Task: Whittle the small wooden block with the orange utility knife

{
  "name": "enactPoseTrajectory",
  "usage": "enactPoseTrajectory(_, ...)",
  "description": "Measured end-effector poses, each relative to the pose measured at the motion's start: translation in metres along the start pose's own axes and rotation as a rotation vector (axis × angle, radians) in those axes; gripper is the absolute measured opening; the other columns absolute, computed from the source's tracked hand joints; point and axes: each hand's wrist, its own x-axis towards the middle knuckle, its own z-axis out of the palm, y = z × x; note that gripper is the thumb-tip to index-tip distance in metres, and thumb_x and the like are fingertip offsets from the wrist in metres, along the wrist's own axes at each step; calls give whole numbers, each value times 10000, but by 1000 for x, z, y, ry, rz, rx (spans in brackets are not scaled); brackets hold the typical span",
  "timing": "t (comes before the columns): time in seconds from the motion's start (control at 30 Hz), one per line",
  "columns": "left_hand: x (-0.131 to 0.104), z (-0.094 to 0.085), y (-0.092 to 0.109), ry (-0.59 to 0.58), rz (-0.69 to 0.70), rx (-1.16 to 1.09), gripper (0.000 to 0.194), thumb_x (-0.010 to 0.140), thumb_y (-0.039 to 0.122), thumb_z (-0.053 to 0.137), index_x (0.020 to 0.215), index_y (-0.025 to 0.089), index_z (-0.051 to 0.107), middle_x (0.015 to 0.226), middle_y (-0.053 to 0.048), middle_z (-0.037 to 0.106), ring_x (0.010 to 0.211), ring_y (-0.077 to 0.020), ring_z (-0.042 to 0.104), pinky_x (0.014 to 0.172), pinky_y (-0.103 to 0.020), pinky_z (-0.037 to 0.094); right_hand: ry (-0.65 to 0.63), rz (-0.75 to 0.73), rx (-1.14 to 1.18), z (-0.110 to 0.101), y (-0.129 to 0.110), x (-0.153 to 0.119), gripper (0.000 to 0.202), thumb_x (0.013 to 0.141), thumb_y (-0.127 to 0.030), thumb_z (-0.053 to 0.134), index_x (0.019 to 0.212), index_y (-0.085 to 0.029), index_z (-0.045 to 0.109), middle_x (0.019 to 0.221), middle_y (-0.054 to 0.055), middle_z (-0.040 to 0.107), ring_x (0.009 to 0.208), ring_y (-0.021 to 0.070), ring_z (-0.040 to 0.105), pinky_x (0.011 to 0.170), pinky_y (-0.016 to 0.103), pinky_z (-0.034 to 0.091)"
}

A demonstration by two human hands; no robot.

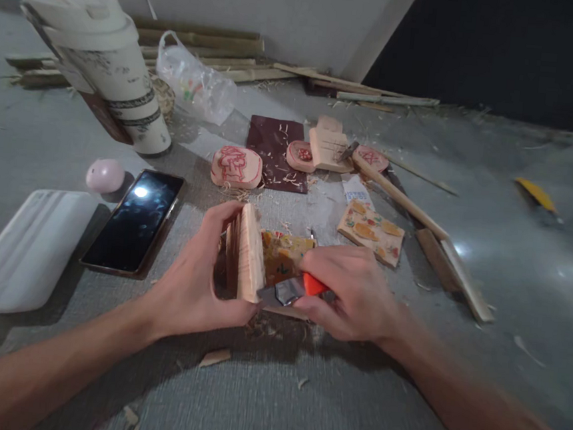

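Note:
My left hand (201, 274) grips a pale wooden block (251, 255) stood on its edge, thumb at the near end and fingers at the far end. Closed in my right hand (350, 291) is a utility knife (313, 283) with a red-orange handle. Its blade meets the block's near lower edge. Under the hands lies a patterned yellow-brown board (285, 255), partly hidden by the knife and fingers. Wood shavings are scattered around it. Beyond my left hand rests a wooden piece with a red drawing (236, 166).
On the left are a phone (135, 222), a white device (27, 252), a pink case (105, 176) and a tall tumbler (104, 58). A patterned block (371, 232) and a long-handled tool (402, 202) lie right. A yellow-handled tool (536, 193) sits far right; bamboo strips (206, 39) lie behind.

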Motion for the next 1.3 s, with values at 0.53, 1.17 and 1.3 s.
enactPoseTrajectory(0.53,5,0,-3,-68,-63,-19,947,716,299,838,1534,259,361,1543,-147,504,1387,-375,554,1174,-568,478,-37,84,-8,-3,-5,3,418,1050,-515,483,754,-221,454,644,-48,462,559,113,384,562,282,236)
enactPoseTrajectory(1.17,5,1,-3,-102,-97,9,983,709,329,829,1544,241,317,1502,-165,544,1340,-384,584,1121,-584,504,-9,80,-13,-3,-3,1,412,1049,-511,490,758,-219,474,649,-51,469,565,110,393,561,276,257)
enactPoseTrajectory(1.3,6,0,-2,-114,-88,71,1044,697,344,840,1566,236,271,1540,-187,508,1390,-420,537,1156,-629,461,-7,77,0,-3,-3,3,397,1048,-493,497,761,-218,486,647,-54,475,560,108,398,561,275,262)
